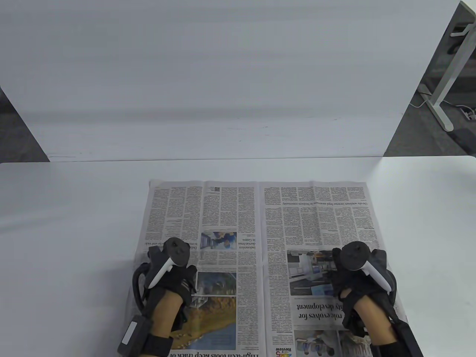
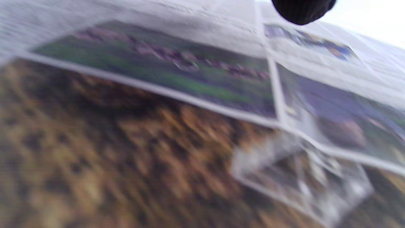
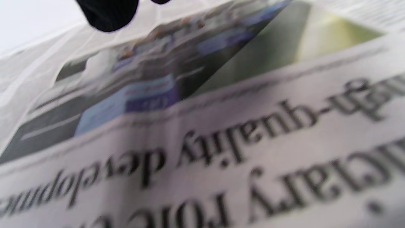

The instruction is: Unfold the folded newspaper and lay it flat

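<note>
Nearest us, both forearms come in over the bottom edge, each wearing a dark sensor glove with a tracker strapped on the back. The left hand (image 1: 169, 273) sits on the left page of the newspaper (image 1: 260, 230), just beside a colour photo of a brown, rocky landscape (image 1: 212, 319). The tracker hides its fingers from above, and the left wrist view gives only one dark fingertip (image 2: 302, 11) over the blurred print, so I cannot tell whether that hand is spread or curled. Same story on the other side: the right hand (image 1: 359, 275) rests on the right page, partly covering a headline (image 1: 319, 311) printed upside down from here, with a photo (image 1: 310, 273) just to its left. The right wrist view shows a dark fingertip (image 3: 107, 12) hanging over the paper, and nothing more, so I cannot tell its state either.

Between the hands runs the centre fold, and the newspaper lies opened out as a two-page spread, flat on the white desk (image 1: 67, 230), its near edge running out of the bottom of the table view. Faint creases cross the pages. Beyond the hands come columns of small text, then the far edge of the paper. Past that, bare desk, a white panel (image 1: 223, 74) standing behind it, and a white desk leg (image 1: 444, 85) on the floor at far right.
</note>
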`<state>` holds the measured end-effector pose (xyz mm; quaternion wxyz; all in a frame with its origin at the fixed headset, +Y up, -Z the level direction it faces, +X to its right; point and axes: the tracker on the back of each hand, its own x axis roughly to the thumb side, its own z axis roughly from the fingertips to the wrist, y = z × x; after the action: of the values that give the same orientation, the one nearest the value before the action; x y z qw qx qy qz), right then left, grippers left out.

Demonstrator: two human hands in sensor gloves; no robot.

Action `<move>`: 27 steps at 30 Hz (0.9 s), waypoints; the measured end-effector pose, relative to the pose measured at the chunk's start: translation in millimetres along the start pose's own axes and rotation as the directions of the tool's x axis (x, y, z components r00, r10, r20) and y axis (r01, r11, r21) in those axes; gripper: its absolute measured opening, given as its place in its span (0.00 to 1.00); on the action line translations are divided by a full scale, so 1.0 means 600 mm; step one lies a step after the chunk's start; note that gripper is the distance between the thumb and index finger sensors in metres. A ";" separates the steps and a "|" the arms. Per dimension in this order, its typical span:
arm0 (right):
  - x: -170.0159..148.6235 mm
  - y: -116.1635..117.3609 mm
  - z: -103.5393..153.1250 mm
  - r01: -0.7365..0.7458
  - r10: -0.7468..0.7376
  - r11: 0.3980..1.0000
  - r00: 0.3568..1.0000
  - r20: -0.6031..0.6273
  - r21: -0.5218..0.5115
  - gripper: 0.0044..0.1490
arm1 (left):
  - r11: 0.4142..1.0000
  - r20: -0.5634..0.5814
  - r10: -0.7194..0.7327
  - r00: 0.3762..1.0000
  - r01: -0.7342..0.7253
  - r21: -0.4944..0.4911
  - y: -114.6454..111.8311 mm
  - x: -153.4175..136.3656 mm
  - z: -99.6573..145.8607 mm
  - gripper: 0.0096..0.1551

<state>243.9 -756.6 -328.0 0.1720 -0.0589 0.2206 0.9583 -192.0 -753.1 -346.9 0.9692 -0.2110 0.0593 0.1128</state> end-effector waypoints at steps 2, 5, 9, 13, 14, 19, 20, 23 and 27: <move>0.005 0.009 -0.004 -0.023 0.023 0.999 1.000 -0.001 0.029 0.45 | 0.999 -0.006 -0.025 1.000 0.024 -0.034 -0.010 0.007 -0.002 0.41; 0.003 0.013 -0.009 -0.034 0.034 0.997 0.999 -0.008 0.065 0.45 | 0.994 -0.034 -0.052 0.998 0.049 -0.101 -0.018 0.007 -0.003 0.41; 0.003 0.002 0.002 -0.010 0.010 0.998 1.000 -0.002 0.062 0.45 | 0.990 -0.050 -0.028 0.998 0.021 -0.138 -0.003 0.005 0.010 0.40; 0.012 -0.005 0.025 -0.033 0.040 0.989 0.998 -0.041 0.141 0.43 | 0.978 -0.096 -0.060 0.994 0.039 -0.207 0.009 0.006 0.032 0.38; 0.014 -0.005 0.032 -0.031 0.040 0.988 0.998 -0.053 0.154 0.43 | 0.976 -0.106 -0.059 0.993 0.035 -0.215 0.010 0.007 0.036 0.38; 0.025 -0.007 0.047 -0.055 0.068 0.985 0.995 -0.072 0.166 0.44 | 0.973 -0.141 -0.078 0.987 0.045 -0.225 0.014 0.014 0.048 0.36; 0.027 -0.007 0.049 -0.059 0.072 0.985 0.995 -0.074 0.160 0.44 | 0.973 -0.151 -0.082 0.985 0.046 -0.226 0.015 0.015 0.050 0.36; 0.028 -0.007 0.049 -0.063 0.075 0.985 0.995 -0.071 0.160 0.44 | 0.976 -0.161 -0.086 0.983 0.051 -0.210 0.016 0.017 0.051 0.35; 0.027 -0.025 0.056 -0.022 0.027 0.992 0.999 -0.041 0.122 0.43 | 0.975 -0.140 -0.088 0.986 0.056 -0.216 0.027 0.020 0.057 0.36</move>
<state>233.1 -724.2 -306.9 0.1588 -0.0660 0.2829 0.9436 -181.9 -722.1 -324.5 0.9377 -0.3224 0.1112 0.0671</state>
